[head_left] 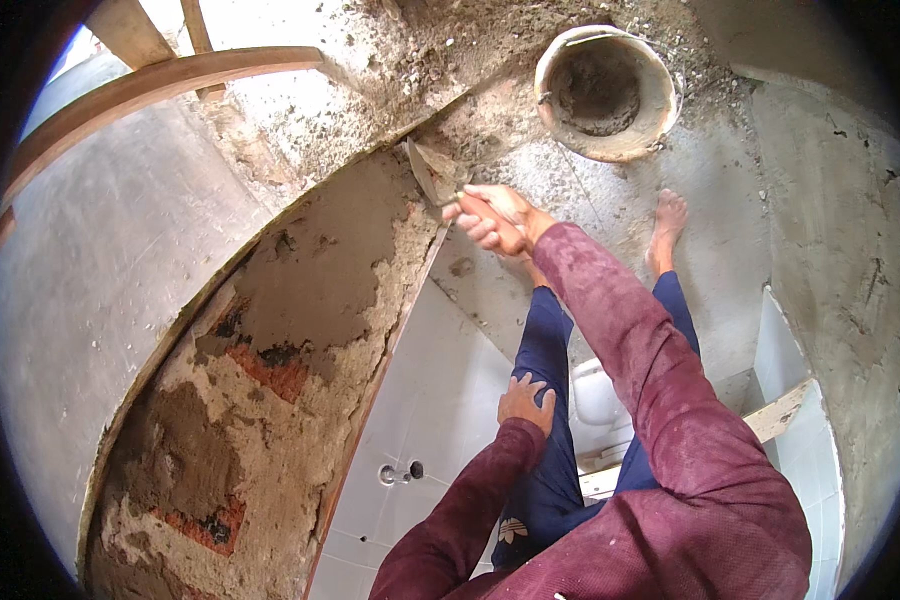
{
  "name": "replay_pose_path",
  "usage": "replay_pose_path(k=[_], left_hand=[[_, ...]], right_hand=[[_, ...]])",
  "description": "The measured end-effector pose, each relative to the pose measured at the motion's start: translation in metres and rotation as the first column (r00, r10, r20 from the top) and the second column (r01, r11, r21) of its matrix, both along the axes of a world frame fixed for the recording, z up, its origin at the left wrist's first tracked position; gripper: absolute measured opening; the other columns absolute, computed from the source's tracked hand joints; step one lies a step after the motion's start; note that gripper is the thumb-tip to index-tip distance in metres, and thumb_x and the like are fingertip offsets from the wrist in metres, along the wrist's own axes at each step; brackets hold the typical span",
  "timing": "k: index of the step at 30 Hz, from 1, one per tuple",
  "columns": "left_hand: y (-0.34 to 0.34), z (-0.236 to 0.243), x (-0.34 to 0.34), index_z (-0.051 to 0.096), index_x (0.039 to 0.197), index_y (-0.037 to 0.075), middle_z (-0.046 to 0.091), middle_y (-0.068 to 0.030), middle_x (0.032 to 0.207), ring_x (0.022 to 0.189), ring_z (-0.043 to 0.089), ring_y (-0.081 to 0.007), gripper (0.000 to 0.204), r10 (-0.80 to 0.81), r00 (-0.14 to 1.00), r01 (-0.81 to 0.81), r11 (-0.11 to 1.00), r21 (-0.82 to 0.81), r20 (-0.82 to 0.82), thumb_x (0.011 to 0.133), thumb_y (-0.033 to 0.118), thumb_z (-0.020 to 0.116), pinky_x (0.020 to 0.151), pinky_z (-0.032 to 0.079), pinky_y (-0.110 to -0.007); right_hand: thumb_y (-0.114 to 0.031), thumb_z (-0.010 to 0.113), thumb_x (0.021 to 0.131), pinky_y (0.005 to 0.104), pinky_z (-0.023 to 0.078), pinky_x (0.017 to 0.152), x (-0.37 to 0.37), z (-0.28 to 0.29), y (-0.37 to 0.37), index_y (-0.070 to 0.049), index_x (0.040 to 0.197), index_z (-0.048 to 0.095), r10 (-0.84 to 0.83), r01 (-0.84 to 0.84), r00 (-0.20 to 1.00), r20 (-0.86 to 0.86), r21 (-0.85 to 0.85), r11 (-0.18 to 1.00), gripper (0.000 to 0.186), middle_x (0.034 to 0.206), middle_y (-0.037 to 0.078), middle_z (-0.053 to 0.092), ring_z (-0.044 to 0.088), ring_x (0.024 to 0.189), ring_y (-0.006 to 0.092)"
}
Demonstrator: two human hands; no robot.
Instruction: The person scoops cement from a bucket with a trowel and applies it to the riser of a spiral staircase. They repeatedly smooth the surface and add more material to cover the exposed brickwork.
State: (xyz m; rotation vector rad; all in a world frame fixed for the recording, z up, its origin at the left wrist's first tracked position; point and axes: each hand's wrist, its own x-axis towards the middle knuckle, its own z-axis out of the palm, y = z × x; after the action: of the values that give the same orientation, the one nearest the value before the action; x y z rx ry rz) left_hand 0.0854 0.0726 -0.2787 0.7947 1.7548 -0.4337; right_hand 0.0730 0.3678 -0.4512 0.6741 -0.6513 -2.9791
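Note:
My right hand (pixel 510 215) is wrapped round the handle of a trowel (pixel 423 175), at the top end of a partly plastered wall strip (pixel 315 270). The trowel's metal blade points up and to the left, close to the strip's far corner. It looks tilted on edge; whether it touches the mortar I cannot tell. My left hand (pixel 526 403) lies on my left knee, its fingers spread and holding nothing. Smooth grey mortar covers the strip's upper part, while rough patches and bits of red brick (pixel 270 372) show lower down.
A bucket (pixel 660 95) with mortar inside stands beyond my bare feet. Curved timber (pixel 170 75) crosses the upper left. White tiles (pixel 400 400) with a pipe fitting (pixel 395 474) line the side below the strip. A grey wall (pixel 840 220) rises at the right.

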Motion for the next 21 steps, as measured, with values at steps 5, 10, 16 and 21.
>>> replay_pose_path(k=[5, 10, 16, 21], left_hand=[[0.001, -0.002, 0.006, 0.067, 0.111, 0.012, 0.050, -0.0162, 0.135, 0.131, 0.039, -0.0377, 0.036, -0.002, 1.000, 0.002, 1.000, 0.007, -0.009, 0.086, 0.037, 0.058, 0.109, 0.030, -0.044], [0.024, 0.003, 0.009, 0.067, 0.112, 0.012, 0.051, -0.0164, 0.135, 0.130, 0.040, -0.0376, 0.036, -0.045, 0.999, 0.044, 0.999, -0.028, -0.028, 0.086, 0.037, 0.058, 0.109, 0.031, -0.043], [0.029, 0.005, 0.012, 0.067, 0.112, 0.011, 0.051, -0.0166, 0.135, 0.130, 0.040, -0.0372, 0.037, -0.042, 0.998, 0.041, 0.999, -0.014, -0.043, 0.086, 0.037, 0.059, 0.109, 0.031, -0.044], [0.029, 0.010, 0.008, 0.068, 0.110, 0.013, 0.054, -0.0148, 0.132, 0.129, 0.041, -0.0371, 0.037, -0.105, 0.990, 0.111, 0.992, 0.063, -0.095, 0.083, 0.037, 0.061, 0.104, 0.034, -0.045]], right_hand=[[-0.041, 0.031, 0.100, 0.0238, 0.037, 0.037, -0.001, 0.031, 0.002, 0.000, 0.104, 0.050, 0.121, -0.114, 0.987, -0.108, 0.066, 0.991, 0.046, 0.065, -0.002, 0.042, 0.040, 0.046, 0.0070], [-0.042, 0.031, 0.100, 0.0279, 0.039, 0.037, 0.044, 0.096, -0.018, -0.004, 0.096, 0.053, 0.208, -0.201, 0.978, 0.003, 0.283, 0.938, 0.044, 0.063, -0.001, 0.043, 0.042, 0.045, 0.0088], [-0.025, 0.050, 0.090, 0.0446, 0.051, 0.071, 0.162, 0.107, -0.004, -0.004, 0.112, 0.050, -0.106, -0.413, 0.898, 0.427, 0.738, -0.533, 0.030, 0.096, 0.017, 0.062, 0.062, 0.081, 0.0366], [-0.015, 0.050, 0.086, 0.0416, 0.053, 0.060, 0.217, 0.072, 0.092, 0.000, 0.093, 0.056, -0.484, -0.729, 0.345, 0.805, -0.095, -0.678, 0.017, 0.093, 0.019, 0.064, 0.065, 0.071, 0.0312]])
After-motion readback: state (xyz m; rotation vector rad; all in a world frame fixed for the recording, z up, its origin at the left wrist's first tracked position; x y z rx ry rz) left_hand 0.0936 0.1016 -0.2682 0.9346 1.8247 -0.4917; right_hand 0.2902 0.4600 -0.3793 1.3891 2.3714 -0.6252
